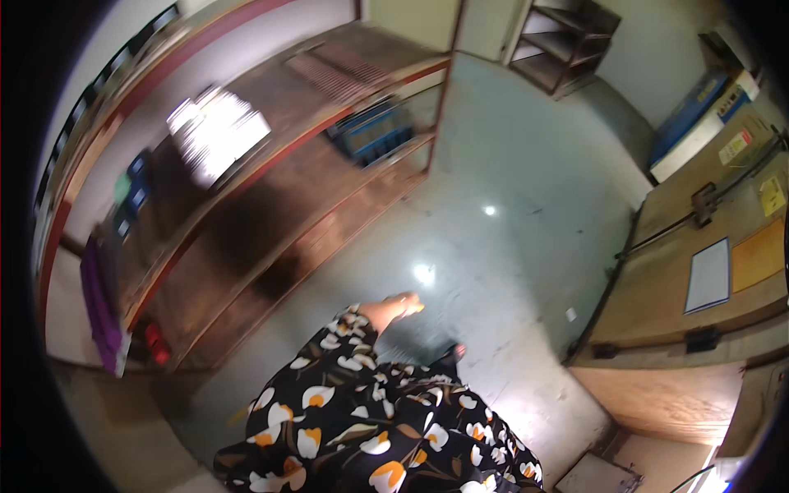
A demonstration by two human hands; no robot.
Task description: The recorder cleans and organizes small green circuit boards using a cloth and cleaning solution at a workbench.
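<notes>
Since neither hand shows, we cannot tell if they're apart or which is nearer the brown shelf unit (271, 207) at our ten o'clock, its length running from nine to twelve.

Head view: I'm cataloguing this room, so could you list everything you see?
Floor: 1, grey, centre
Long shelving: 1, brown with reddish edges, left
Bright stack: 1, white, upper shelf
Slatted pieces: 2, reddish, upper shelf
Crate: 1, blue, shelf below
Small items: several, blue and green, shelving's left
Cloth: 1, purple, shelving's left end
Red item: 1, red, beside the cloth
Open rack: 1, brown, top right
Boxes: count unclear, blue and white, upper right
Cabinet: 1, tan, right
Latch bar: 1, dark, on cabinet
Sheets: 2, white and orange, on cabinet
Scrap: 1, white, on floor
Clothing: 1, black floral, bottom centre
Feet: 2, blurred, lower centre
Hands: 0 in view
</notes>
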